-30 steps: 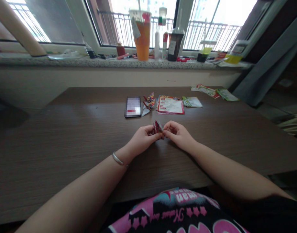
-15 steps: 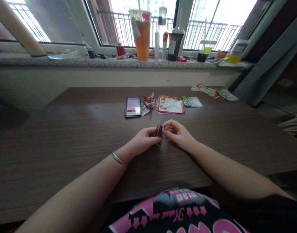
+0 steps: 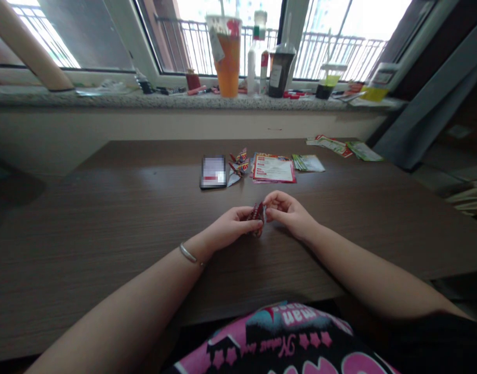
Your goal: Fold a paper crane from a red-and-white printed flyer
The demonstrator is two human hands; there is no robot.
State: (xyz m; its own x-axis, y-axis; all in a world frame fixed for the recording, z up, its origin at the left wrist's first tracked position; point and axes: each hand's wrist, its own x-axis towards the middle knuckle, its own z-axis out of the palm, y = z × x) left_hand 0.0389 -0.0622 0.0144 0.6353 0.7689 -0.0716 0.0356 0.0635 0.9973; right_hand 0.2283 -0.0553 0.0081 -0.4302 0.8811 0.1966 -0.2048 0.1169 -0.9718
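A small folded piece of red printed paper (image 3: 257,213) is pinched between both my hands just above the dark wooden table (image 3: 106,208). My left hand (image 3: 228,228), with a silver bangle on its wrist, grips the paper from the left, fingers closed. My right hand (image 3: 287,213) pinches it from the right, fingers curled. Most of the paper is hidden by my fingers.
Beyond my hands lie a phone (image 3: 213,172), a folded paper figure (image 3: 238,165), a stack of red leaflets (image 3: 273,169) and green leaflets (image 3: 307,163). More leaflets (image 3: 332,145) lie at the far right. Drink cups (image 3: 227,54) and bottles stand on the windowsill.
The paper has been pressed flatter and turned slightly between my fingers. Both hands stay at the same spot on the table.
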